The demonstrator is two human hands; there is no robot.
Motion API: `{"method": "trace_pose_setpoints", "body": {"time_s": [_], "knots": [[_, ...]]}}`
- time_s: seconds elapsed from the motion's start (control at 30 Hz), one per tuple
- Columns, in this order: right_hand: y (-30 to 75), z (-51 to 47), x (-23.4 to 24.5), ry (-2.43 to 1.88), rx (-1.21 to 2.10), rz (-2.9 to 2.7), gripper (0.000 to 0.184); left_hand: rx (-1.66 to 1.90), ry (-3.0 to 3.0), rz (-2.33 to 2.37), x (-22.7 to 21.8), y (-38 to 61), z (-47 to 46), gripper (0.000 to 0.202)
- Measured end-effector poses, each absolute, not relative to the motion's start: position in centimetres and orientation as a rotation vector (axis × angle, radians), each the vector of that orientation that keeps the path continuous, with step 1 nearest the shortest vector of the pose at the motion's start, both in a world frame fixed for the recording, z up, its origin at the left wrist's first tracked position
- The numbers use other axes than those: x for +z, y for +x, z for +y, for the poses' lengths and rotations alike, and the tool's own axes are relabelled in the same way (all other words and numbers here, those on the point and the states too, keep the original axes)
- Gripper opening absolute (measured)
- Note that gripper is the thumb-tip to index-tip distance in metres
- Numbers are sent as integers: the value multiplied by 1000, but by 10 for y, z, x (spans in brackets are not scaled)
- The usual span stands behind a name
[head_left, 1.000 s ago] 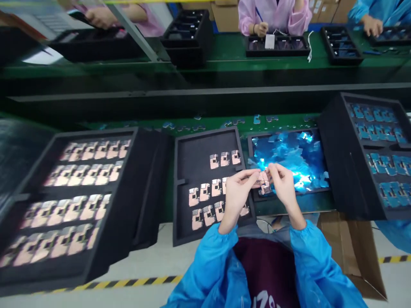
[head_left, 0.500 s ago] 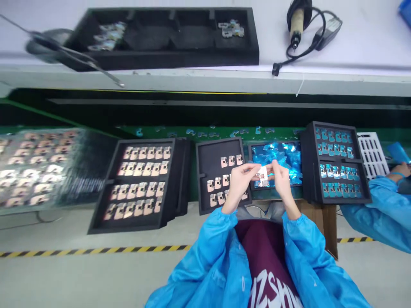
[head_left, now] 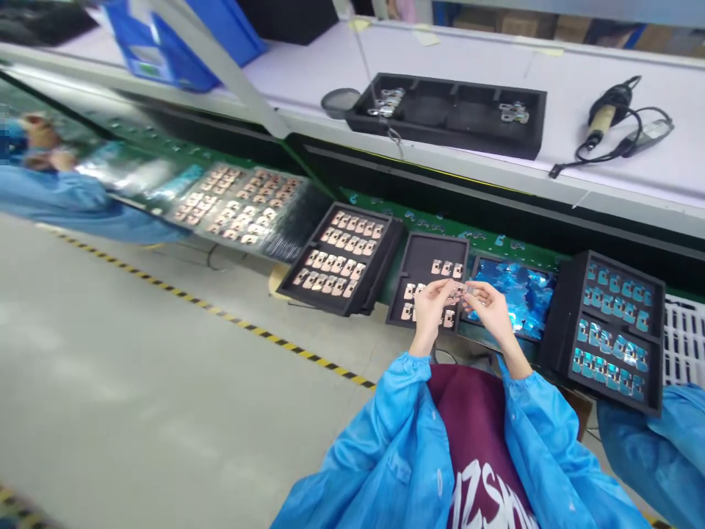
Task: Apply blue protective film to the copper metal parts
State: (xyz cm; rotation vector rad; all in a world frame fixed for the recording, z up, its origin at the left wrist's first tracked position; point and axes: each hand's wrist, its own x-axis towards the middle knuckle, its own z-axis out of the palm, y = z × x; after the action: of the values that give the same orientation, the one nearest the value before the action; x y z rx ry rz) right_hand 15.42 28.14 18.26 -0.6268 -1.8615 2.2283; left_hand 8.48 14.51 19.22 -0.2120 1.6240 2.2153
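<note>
My left hand and my right hand meet in front of me, both pinching one small copper-coloured flat part between their fingertips. They hover over the black foam tray that holds a few rows of the same copper parts. Just right of it lies a tray of crumpled blue film scraps. Both arms wear blue sleeves.
A fuller black tray of copper parts sits to the left, with more trays on the green belt. A stacked tray of blue-filmed parts stands right. On the white bench behind are another black tray and a corded tool. Co-workers' blue sleeves show at left and right.
The view has swung left and pulled back, showing more floor and belt. My hands stay together on the same small part over the tray.
</note>
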Motion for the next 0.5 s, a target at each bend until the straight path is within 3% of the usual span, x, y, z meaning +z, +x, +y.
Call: {"method": "trace_pose_setpoints", "body": {"time_s": [0.17, 0.5], "knots": [[130, 260, 190, -558, 2280, -1883, 57, 2180, -211, 1840, 195, 64, 107, 40], [81, 239, 198, -540, 2205, -1951, 55, 2184, -198, 1625, 201, 25, 69, 52]]}}
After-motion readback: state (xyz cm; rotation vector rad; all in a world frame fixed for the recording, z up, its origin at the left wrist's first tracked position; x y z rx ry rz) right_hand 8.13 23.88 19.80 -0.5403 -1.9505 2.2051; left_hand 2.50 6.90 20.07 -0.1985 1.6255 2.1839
